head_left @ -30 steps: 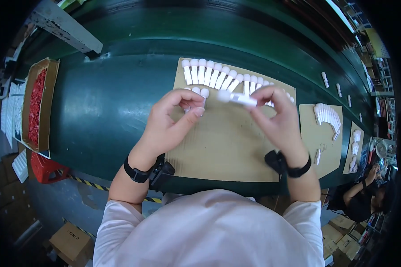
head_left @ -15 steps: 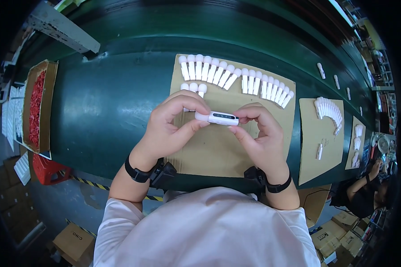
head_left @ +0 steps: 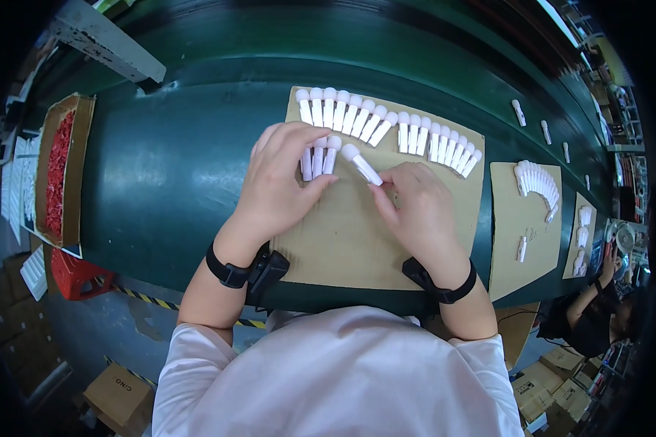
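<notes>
At my 10 o'clock, seen from behind the worker, a cardboard tray (head_left: 86, 146) of red pieces (head_left: 60, 175) sits on the green counter (head_left: 168, 175). The left hand (head_left: 270, 175) arches beside 3 white wand massagers (head_left: 318, 164) on a cardboard sheet (head_left: 357, 247), its grip spread wide; whether it touches them I can't tell. At 12 o'clock, the right hand (head_left: 423, 204) has its grip pinched on the lower end of 1 tilted massager (head_left: 364, 167), head toward 11 o'clock. More massagers fan out (head_left: 536, 178) at 2 o'clock.
</notes>
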Motion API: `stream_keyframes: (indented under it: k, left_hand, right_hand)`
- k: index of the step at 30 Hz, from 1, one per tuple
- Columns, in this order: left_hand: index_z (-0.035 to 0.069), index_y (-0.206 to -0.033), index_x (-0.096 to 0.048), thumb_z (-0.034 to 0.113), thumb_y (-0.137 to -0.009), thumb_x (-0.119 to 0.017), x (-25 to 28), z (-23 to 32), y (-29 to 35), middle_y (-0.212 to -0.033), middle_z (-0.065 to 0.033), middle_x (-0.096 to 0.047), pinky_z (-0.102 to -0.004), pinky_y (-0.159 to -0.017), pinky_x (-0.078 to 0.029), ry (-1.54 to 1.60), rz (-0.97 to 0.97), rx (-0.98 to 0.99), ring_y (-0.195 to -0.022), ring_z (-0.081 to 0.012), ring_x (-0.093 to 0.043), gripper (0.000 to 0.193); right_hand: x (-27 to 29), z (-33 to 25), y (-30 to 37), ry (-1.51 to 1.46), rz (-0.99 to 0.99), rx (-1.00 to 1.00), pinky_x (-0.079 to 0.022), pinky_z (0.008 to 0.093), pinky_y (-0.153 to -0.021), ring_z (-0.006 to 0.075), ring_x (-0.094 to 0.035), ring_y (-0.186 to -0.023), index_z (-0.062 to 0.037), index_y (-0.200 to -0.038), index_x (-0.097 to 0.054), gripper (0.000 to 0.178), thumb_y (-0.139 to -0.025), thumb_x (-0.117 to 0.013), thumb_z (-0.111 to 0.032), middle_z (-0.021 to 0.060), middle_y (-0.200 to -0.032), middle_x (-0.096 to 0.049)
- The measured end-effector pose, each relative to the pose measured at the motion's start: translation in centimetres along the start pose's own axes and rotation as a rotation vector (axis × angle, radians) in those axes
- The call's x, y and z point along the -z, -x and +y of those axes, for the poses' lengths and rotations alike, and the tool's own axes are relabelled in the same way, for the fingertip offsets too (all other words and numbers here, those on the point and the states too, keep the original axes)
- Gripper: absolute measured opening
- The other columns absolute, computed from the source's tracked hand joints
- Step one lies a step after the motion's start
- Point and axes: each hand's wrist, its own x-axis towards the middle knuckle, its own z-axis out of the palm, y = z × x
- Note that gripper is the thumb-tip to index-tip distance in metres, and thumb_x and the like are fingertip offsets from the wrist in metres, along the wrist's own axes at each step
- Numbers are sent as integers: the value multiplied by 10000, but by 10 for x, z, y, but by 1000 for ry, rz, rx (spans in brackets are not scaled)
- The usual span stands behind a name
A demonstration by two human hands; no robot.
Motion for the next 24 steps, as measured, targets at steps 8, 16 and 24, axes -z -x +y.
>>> stream_keyframes:
  k: [8, 16, 24]
  left_hand:
    - [103, -1180, -554, 50, -628, -786, -7, -11, 3, -1168, -98, -542, -430, -969, -397, -209, -115, -45, -1137, -315, -495, 601]
    - [99, -1166, -564, 52, -634, -786, -11, -11, -1, -1149, -101, -545, -429, -961, -405, -230, -114, -59, -1125, -320, -501, 578]
    - [78, -1151, -574, 68, -638, -798, -8, -10, 0, -1157, -106, -542, -431, -954, -407, -276, -111, -59, -1119, -331, -499, 560]
  right_hand:
    - [-29, -3, -9, 80, -96, -24, -497, 410, -639, 286, -626, -735, -56, -810, -639, 144, -794, -704, -184, 90, -766, -639]
    - [-21, 4, -13, -48, -77, 28, -501, 383, -629, 269, -635, -723, -44, -830, -644, 148, -808, -700, -179, 104, -742, -636]
    - [49, 108, -64, 50, -36, -430, -497, 305, -627, 221, -635, -684, -15, -899, -665, 177, -864, -660, -188, 110, -801, -676]
